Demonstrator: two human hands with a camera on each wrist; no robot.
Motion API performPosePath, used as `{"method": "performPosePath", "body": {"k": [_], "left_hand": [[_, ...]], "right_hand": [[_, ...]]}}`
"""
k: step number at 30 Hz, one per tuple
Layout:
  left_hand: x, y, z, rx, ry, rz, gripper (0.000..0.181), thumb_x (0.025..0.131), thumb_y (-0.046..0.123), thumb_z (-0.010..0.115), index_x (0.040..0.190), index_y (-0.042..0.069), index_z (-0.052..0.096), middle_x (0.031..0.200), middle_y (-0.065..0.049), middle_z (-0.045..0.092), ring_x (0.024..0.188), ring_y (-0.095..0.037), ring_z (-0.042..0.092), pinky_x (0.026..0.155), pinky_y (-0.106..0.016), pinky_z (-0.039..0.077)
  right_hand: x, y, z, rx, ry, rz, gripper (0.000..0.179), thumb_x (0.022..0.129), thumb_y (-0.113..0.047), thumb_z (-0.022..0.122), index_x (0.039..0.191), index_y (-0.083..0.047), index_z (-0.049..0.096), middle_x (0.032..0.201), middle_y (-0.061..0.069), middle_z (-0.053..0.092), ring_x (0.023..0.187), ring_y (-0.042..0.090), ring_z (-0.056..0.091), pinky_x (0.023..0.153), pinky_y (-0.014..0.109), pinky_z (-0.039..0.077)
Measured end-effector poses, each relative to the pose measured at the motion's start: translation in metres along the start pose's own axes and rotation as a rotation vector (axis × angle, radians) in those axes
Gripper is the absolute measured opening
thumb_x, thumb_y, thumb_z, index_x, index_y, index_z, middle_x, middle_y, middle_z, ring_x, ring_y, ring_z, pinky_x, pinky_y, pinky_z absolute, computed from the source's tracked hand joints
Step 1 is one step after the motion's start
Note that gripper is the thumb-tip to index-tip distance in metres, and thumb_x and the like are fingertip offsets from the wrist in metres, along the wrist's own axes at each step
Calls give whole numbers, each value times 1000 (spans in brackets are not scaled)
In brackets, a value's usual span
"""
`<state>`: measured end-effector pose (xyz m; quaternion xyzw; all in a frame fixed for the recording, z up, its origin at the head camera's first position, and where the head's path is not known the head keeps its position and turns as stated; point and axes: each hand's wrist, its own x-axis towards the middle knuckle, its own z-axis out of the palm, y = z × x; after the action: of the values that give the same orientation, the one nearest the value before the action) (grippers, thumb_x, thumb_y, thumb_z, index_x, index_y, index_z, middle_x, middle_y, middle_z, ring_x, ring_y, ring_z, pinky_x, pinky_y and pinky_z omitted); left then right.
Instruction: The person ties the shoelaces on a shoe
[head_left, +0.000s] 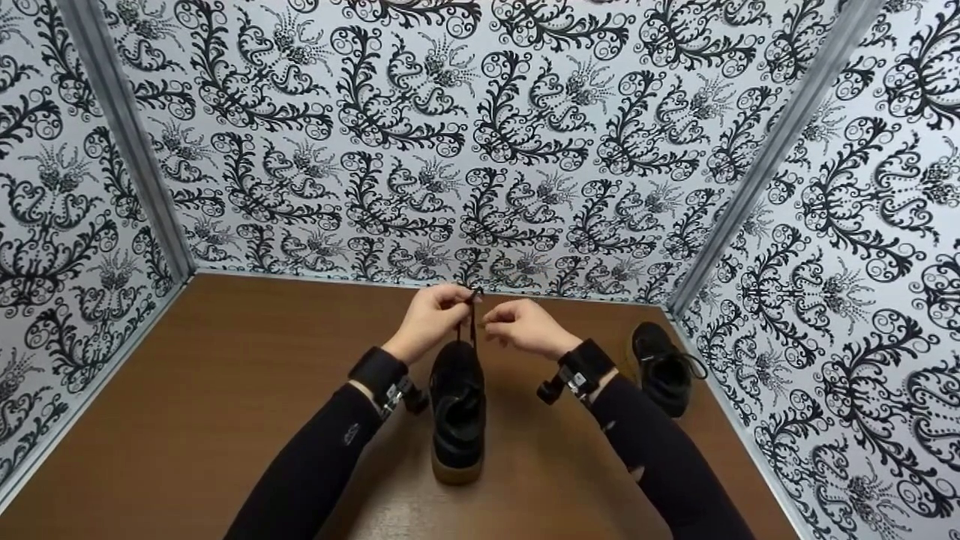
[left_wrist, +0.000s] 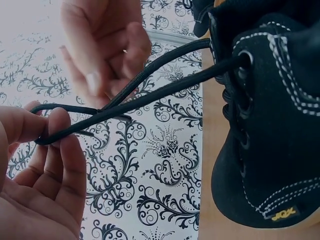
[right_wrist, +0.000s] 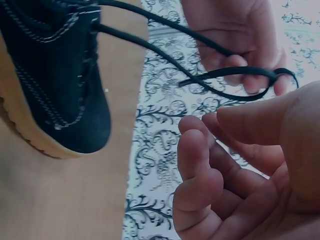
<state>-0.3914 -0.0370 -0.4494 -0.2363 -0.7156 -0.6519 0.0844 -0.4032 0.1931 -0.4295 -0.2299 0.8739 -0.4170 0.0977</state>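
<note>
A black shoe [head_left: 457, 450] with a tan sole stands in the middle of the table, its toe away from me. White stitching shows on its upper [left_wrist: 280, 110] in the left wrist view. Two dark shoelace ends [left_wrist: 170, 90] rise from its eyelets. My left hand [head_left: 431, 319] pinches the laces between thumb and fingers, where they bend into a loop. Just right of the laces is my right hand [head_left: 529, 328]. In the right wrist view, its bent fingertips [right_wrist: 192, 145] stand apart from the thumb with nothing between them.
A second black shoe [head_left: 664, 371] stands at the right, near the table's edge, its lace sticking out to the side. The brown table [head_left: 247, 375] is bordered by walls [head_left: 420, 150] with a black and white scroll pattern.
</note>
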Motion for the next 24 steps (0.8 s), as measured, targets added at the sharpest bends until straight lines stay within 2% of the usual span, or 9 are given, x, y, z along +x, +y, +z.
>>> {"method": "performPosePath", "body": {"k": [4,6,10,13,16,19,24], "left_hand": [[0,0,1,1,16,-3,27,96,-8,63,116,-4,81,107,-16,82,76,-7,69,71,-21,57],[0,1,1,-2,17,-3,27,96,-8,63,116,-3,81,110,-17,82,78,-13,71,72,-22,58],[0,0,1,-13,17,-6,28,96,-8,63,116,-2,82,109,-19,82,78,-23,72,71,-23,59],[0,0,1,-38,16,-18,28,96,-8,63,115,-3,82,104,-13,81,76,-24,71,70,-25,59],[0,0,1,-58,12,-31,27,97,-7,62,116,-4,81,99,-8,80,75,-25,70,71,-26,59],[-1,0,1,-66,10,-35,26,97,-6,62,117,-5,80,98,-14,79,75,-22,69,71,-27,59],[-1,0,1,-68,15,-43,27,96,-6,63,117,-6,79,101,-15,79,76,-14,68,72,-26,60]], "right_hand": [[2,7,7,21,-35,19,33,102,-13,75,133,-2,77,110,18,82,80,24,75,64,24,54],[3,11,11,35,-51,26,32,100,-11,76,131,-3,77,111,17,82,76,17,71,62,23,53],[5,16,15,62,-83,12,26,98,-9,77,124,-3,79,114,24,80,74,13,68,61,22,51],[6,17,18,71,-102,-10,21,97,-8,77,117,-2,80,104,21,79,74,15,67,61,23,51],[7,18,20,69,-114,-32,15,95,-11,79,109,-4,80,88,7,75,72,15,65,60,23,50],[7,18,21,67,-120,-46,10,95,-15,81,100,-7,80,77,-2,69,68,13,61,59,23,49],[8,17,20,60,-107,-43,11,96,-20,82,99,-9,81,75,-3,69,65,11,60,58,23,50]]}}
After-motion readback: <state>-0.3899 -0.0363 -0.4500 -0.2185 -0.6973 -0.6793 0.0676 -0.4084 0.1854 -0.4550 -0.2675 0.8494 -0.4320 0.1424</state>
